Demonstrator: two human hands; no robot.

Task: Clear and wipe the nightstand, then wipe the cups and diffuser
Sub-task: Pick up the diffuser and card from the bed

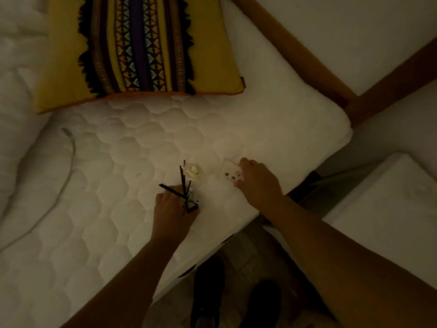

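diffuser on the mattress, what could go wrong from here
1. The small glass reed diffuser with dark sticks and a white rose sits on the soft white quilted mattress, held by the left hand; once released it may tip and spill.
2. The clear glass cup with a printed face, under the right hand, lies near the mattress edge and could roll off.
3. The dim light makes any spill hard to spot.

Quilted cloth mattress; woven cushion; wood frame.
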